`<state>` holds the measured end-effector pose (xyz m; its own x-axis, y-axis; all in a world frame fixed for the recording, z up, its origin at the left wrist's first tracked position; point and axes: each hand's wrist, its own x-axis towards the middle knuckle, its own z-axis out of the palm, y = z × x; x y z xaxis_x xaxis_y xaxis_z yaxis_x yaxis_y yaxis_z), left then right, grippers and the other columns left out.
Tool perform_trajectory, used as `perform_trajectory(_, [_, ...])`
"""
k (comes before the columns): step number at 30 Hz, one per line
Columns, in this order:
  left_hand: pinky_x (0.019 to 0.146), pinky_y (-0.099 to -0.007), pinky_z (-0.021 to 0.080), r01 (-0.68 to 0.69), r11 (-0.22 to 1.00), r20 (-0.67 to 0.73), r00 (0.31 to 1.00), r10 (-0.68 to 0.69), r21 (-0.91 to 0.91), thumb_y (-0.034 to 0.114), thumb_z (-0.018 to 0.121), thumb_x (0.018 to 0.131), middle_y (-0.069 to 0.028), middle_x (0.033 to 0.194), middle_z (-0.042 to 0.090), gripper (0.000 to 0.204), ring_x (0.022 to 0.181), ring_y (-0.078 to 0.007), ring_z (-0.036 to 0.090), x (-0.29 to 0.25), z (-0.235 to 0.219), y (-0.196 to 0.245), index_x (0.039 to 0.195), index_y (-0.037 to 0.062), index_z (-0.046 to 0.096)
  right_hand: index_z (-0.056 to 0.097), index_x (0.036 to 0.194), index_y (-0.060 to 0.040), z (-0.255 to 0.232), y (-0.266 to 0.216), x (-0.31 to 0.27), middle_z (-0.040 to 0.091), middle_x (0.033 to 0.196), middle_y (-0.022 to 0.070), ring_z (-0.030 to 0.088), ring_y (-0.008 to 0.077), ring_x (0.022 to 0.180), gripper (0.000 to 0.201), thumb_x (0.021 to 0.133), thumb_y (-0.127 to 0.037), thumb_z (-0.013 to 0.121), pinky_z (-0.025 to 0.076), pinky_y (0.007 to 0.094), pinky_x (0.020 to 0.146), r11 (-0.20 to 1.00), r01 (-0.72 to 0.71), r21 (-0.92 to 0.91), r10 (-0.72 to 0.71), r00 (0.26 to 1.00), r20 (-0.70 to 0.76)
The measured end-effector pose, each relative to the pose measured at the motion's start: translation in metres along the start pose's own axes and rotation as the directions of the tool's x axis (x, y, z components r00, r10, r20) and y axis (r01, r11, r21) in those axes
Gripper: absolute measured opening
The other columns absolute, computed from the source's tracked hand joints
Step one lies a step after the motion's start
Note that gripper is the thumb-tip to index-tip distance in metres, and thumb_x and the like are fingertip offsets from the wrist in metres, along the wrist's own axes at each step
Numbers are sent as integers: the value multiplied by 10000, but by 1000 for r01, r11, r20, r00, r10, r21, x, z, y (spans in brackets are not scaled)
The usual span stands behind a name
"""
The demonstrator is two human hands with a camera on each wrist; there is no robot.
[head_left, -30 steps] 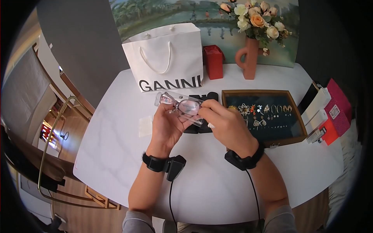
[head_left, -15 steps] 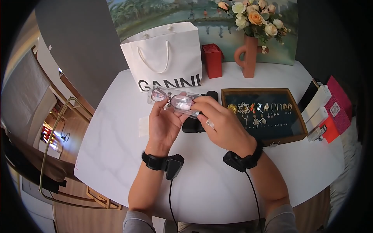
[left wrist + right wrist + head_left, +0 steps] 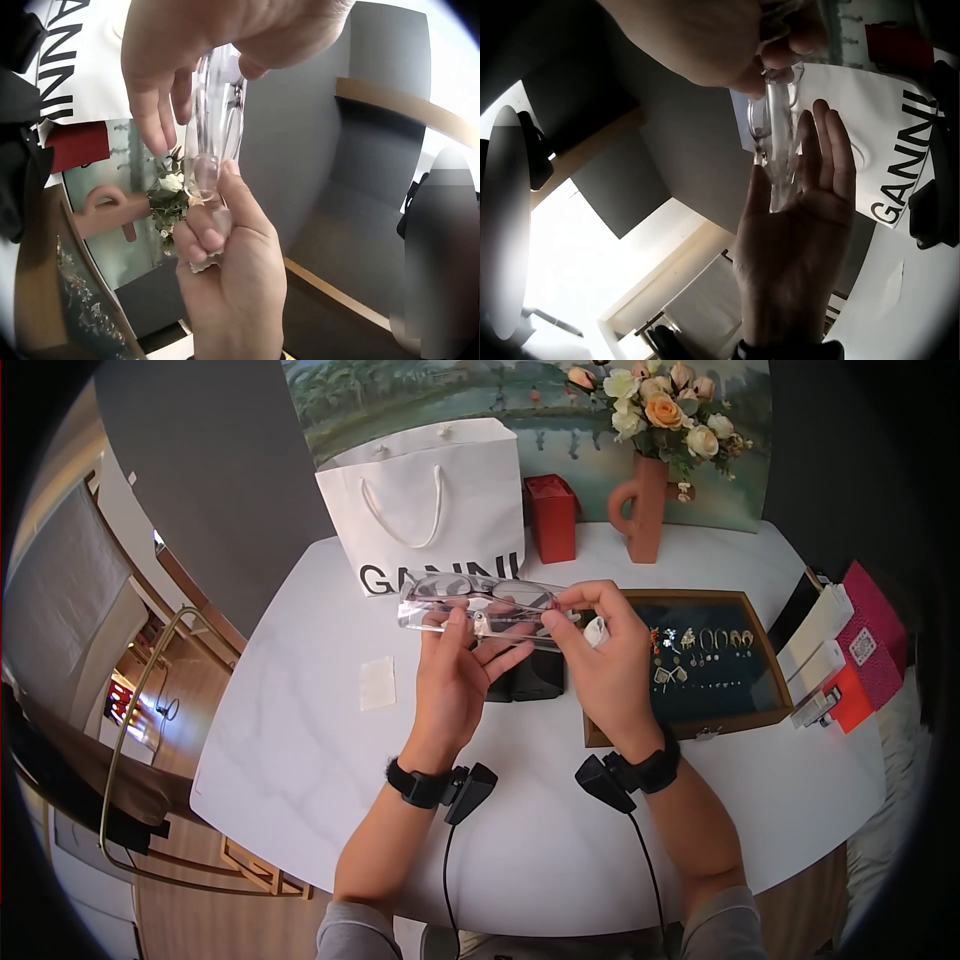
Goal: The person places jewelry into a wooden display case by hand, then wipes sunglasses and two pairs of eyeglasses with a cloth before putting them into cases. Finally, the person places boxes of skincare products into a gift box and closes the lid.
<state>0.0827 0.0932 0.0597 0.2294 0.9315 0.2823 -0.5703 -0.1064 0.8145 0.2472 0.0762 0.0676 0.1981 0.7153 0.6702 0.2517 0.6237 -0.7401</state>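
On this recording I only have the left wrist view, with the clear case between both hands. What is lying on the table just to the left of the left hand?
Observer: The head view shows a small, pale square flat on the white table there.
Operator: Noted. What is beyond the jewellery tray, at its right side?
Observer: Among other things, a pink piece with a square code on it, seen in the head view.
Operator: And what is worn on the left wrist itself?
Observer: A black strap, with a dark device attached to it.
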Motion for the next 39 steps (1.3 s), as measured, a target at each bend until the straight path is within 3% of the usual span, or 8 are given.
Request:
perform_trajectory(8, [975,-426,566,-68,995,29,997,66,80,334,413,1079,-203,1395,536,396,1167,-324,639,1,-2,-2,1395,98,382,638,956,18,-5,-8,1,683,860,57,581,95,789,118,896,-60,702,478,255,732,994,-91,65,88,995,41])
perform_trajectory(14, [978,-410,560,45,999,-16,999,-45,-7,346,404,1069,-200,1364,582,385,1167,-302,648,3,-9,1,1341,82,474,657,950,9,0,-1,-5,686,848,41,579,82,758,105,879,-47,712,467,256,689,977,-185,104,177,980,85])
perform_trajectory(16, [984,-417,558,98,995,-35,995,-99,-9,304,420,1052,-196,1331,611,387,1166,-308,650,5,-11,2,1286,14,523,656,949,7,2,2,-6,689,849,50,590,91,749,107,872,-38,715,466,262,675,974,-207,98,197,976,97])
perform_trajectory(18, [987,-418,557,136,989,-57,989,-139,-50,273,423,1036,-199,1311,623,383,1157,-311,656,5,-13,4,1261,-16,537,653,955,5,7,9,-9,689,861,80,618,144,729,125,851,-9,720,469,278,655,999,13,34,-15,998,63])
perform_trajectory(21, [993,-428,555,195,975,-93,974,-205,-110,233,424,1010,-207,1272,644,383,1133,-322,668,5,-13,8,1230,-54,551,647,960,5,16,10,-12,685,884,104,629,196,731,148,833,18,722,473,286,655,988,155,1,-155,988,16])
perform_trajectory(26, [988,-451,558,233,959,-131,958,-255,-162,190,412,958,-222,1207,670,403,1092,-354,683,4,-16,10,1232,-75,544,643,974,3,16,6,-14,683,915,111,644,212,767,166,830,30,719,489,295,676,989,151,7,-151,988,29])
perform_trajectory(31, [1070,-510,491,256,931,44,966,-253,-260,100,412,844,-288,1289,599,469,1194,-407,616,3,-14,12,1243,-129,503,639,982,10,16,12,-14,676,914,121,657,225,786,176,827,39,719,503,301,698,996,86,26,-86,996,-31])
perform_trajectory(39, [1140,-539,412,182,951,107,981,-159,-251,64,414,819,-324,1340,544,510,1280,-431,540,1,-7,10,1270,-167,457,625,1035,8,8,6,-12,680,1050,125,620,206,743,228,832,44,720,496,289,676,973,213,-84,-217,976,-34])
